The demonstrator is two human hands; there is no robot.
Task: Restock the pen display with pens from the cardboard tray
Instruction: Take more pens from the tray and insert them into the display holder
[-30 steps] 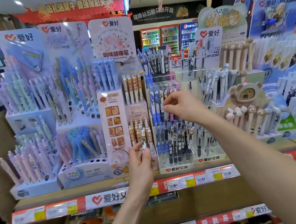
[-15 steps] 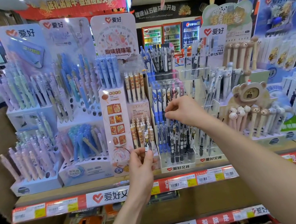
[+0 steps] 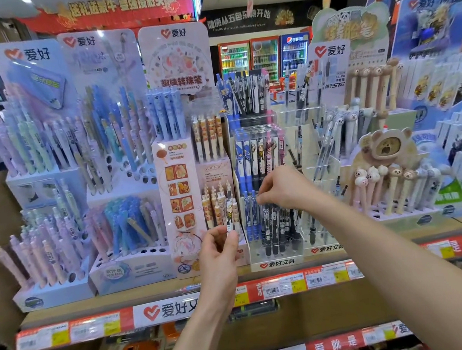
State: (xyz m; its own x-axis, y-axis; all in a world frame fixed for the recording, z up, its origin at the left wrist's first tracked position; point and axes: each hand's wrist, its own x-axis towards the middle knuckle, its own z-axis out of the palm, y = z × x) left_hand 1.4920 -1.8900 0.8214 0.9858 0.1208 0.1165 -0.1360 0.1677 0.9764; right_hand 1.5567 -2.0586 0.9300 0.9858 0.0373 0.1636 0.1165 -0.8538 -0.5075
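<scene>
- Clear plastic pen display (image 3: 272, 256) stands on the wooden shelf (image 3: 123, 298), near the middle, its tiers filled with upright blue, black and white printed pens.
- Left hand (image 3: 218, 254) is low and just left of that display, fingers closed around one printed pen (image 3: 229, 215) held upright; the pen's top rises in front of the orange-patterned pens of the pink stand (image 3: 182, 208) beside it.
- Right hand (image 3: 285, 189) reaches in from the right, in front of the display's lower tier, thumb and fingertips pinched together over the pen tops; whether it grips a pen I cannot tell.
- Red price strip (image 3: 292, 283) runs along the shelf's near edge.
- No cardboard tray can be made out in this view.
</scene>
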